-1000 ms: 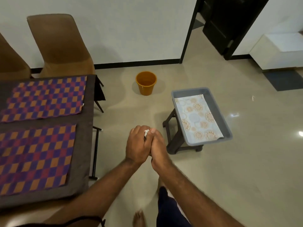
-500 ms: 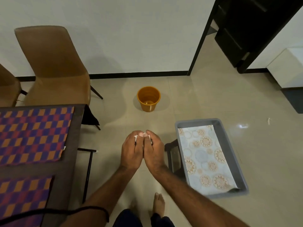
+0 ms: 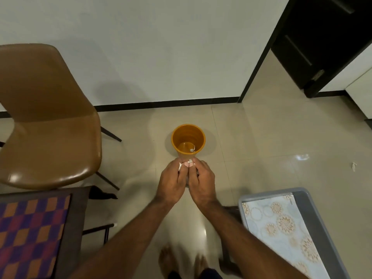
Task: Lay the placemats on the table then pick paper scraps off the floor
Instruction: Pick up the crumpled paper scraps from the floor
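- Right at the bottom, your bare feet (image 3: pixel 179 260) are a blur, so I can't say much about your stance.
- Down left, a checked placemat (image 3: pixel 30 234) lies flat on the table (image 3: pixel 77 214). The mat half of the job looks handled from here, though most of the table is out of shot.
- Down right, a grey tray (image 3: pixel 311 206) holds a pale patterned mat (image 3: pixel 281 228). I can't tell whether that one is meant for the table too.
- Mid-frame, your left hand (image 3: pixel 171 184) and right hand (image 3: pixel 202 185) are pressed side by side. The fingers are curled in and pinch small white scraps (image 3: pixel 180 165) at the tips.
- The scraps sit right at the near rim of the orange bin (image 3: pixel 188 133), not over its mouth yet. I'd call this the dumping part of the floor cleanup.
- One white bit (image 3: pixel 192 149) already lies at the bottom of the bin.
- Next move, as I read it: reach a touch further so your fingertips are over the opening, then let your fingers spread.
- Paper this light can cling to skin or flutter sideways. I'd go low and centred, and maybe rub your fingertips together to shake it loose.
- Further out on the right, a stray scrap (image 3: pixel 353 166) lies on the floor (image 3: pixel 261 148), well apart from the bin. You've probably got at least one more trip after this drop.
- Far side: a brown chair (image 3: pixel 50 127) stands by the table, with a plain wall and a dark door (image 3: pixel 322 37) behind.
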Tool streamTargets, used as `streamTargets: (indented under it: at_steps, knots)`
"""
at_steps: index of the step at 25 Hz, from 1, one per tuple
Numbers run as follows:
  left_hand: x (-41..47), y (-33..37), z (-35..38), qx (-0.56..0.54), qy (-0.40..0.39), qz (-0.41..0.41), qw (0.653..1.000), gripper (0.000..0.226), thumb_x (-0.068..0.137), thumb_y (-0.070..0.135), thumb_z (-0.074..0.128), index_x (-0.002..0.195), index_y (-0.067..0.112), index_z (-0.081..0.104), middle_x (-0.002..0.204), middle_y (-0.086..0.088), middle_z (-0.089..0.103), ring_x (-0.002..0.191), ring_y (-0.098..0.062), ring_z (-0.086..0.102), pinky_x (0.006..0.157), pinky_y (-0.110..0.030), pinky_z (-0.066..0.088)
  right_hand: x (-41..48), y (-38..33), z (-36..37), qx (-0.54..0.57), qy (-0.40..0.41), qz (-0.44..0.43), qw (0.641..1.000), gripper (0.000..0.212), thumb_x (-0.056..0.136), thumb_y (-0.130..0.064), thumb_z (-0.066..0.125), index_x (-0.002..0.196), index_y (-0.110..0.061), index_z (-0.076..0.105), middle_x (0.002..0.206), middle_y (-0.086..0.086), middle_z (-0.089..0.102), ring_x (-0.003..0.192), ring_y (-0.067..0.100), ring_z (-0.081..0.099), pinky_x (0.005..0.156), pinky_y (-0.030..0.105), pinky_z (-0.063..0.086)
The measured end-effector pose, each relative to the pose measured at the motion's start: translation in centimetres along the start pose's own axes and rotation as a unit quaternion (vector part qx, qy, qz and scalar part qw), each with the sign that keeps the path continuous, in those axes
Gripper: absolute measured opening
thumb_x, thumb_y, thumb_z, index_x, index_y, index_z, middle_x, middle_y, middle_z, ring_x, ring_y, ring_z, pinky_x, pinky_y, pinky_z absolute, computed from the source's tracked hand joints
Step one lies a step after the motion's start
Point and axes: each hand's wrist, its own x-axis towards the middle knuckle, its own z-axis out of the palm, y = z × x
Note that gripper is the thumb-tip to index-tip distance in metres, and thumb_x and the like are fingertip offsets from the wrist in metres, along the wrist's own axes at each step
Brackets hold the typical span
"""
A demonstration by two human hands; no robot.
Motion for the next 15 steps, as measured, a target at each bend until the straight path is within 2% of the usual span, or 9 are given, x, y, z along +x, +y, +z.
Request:
streamTargets:
  at_steps: [4, 8, 11, 15]
  knots:
    - [8.7, -2.8, 1.8, 0.008, -0.023, 0.026, 0.999, 0.026, 0.109, 0.022, 0.043, 0.107, 0.014, 0.068, 0.093, 0.001, 0.071, 0.089, -0.017, 0.067, 0.078, -0.043, 0.055, 8.5, 2.7, 1.8, -0.052, 0.01, -0.038, 0.998, 0.026, 0.106, -0.017, 0.04, 0.105, -0.006, 0.063, 0.091, 0.005, 0.063, 0.082, 0.017, 0.059, 0.072, 0.033, 0.05]
    - [17.1, -5.0, 4.5, 0.008, -0.02, 0.022, 1.0, 0.028, 0.108, 0.025, 0.042, 0.104, 0.014, 0.068, 0.093, 0.001, 0.071, 0.088, -0.016, 0.066, 0.078, -0.04, 0.055, 17.3, 6.2, 3.0, -0.082, 0.012, -0.056, 0.995, 0.035, 0.104, -0.027, 0.032, 0.098, -0.008, 0.061, 0.087, 0.002, 0.06, 0.077, 0.013, 0.053, 0.067, 0.028, 0.043]
    - [23.1, -8.2, 6.5, 0.037, -0.024, 0.029, 0.999, 0.029, 0.109, 0.023, 0.043, 0.105, 0.013, 0.07, 0.094, 0.001, 0.071, 0.088, -0.012, 0.064, 0.078, -0.028, 0.052, 23.4, 9.7, 4.5, -0.092, 0.002, -0.077, 0.993, 0.041, 0.102, -0.033, 0.028, 0.098, -0.01, 0.062, 0.087, 0.0, 0.06, 0.077, 0.012, 0.054, 0.067, 0.026, 0.045]
    - [29.0, -14.1, 9.1, 0.08, -0.037, 0.018, 0.996, 0.027, 0.109, 0.018, 0.045, 0.106, 0.011, 0.071, 0.096, 0.0, 0.072, 0.087, -0.008, 0.06, 0.077, -0.007, 0.04, 29.0, 15.3, 7.9, -0.115, -0.006, -0.085, 0.99, 0.041, 0.101, -0.032, 0.029, 0.102, -0.009, 0.063, 0.088, -0.002, 0.061, 0.078, 0.012, 0.055, 0.069, 0.021, 0.044]
